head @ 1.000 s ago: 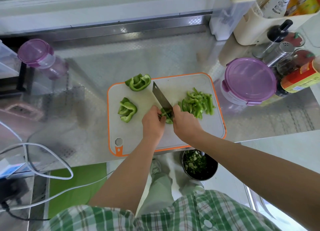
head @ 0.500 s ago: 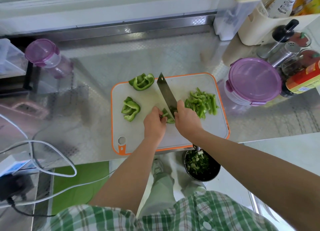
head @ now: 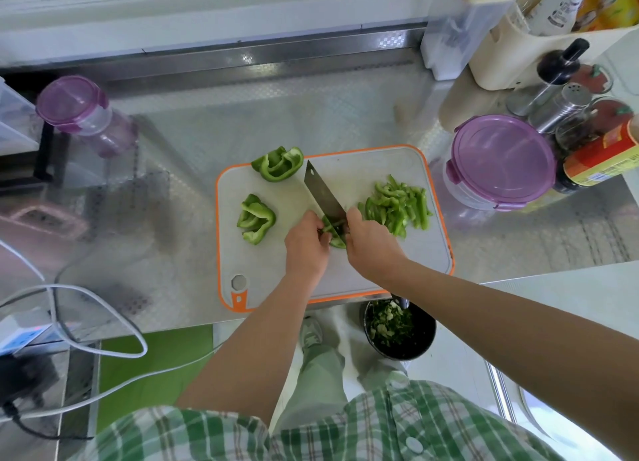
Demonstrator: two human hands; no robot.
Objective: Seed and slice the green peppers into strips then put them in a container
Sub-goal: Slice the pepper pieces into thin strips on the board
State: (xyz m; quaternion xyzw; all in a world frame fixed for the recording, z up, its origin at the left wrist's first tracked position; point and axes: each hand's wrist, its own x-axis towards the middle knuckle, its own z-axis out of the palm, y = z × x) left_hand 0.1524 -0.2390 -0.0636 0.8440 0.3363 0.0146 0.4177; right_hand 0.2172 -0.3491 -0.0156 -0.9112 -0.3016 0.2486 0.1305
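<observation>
A white cutting board with an orange rim (head: pixel 380 274) lies on the steel counter. My right hand (head: pixel 371 249) grips the knife (head: pixel 323 194), its blade angled down onto a green pepper piece (head: pixel 333 234). My left hand (head: pixel 306 246) holds that piece down with curled fingers. A heap of cut pepper strips (head: pixel 397 204) lies to the right of the blade. Two uncut pepper pieces sit on the left: one at the board's top edge (head: pixel 278 163), one lower (head: pixel 256 218). A clear container with a purple lid (head: pixel 501 159) stands right of the board.
A smaller purple-lidded jar (head: pixel 74 107) stands far left. Spice shakers and bottles (head: pixel 567 107) crowd the back right corner. A dark bin with green scraps (head: pixel 397 329) sits on the floor below the board. White cables (head: pixel 86 308) loop at the counter's left front.
The knife blade has rocked up and down on the pepper piece while both hands stayed in place. The camera view has shifted slightly.
</observation>
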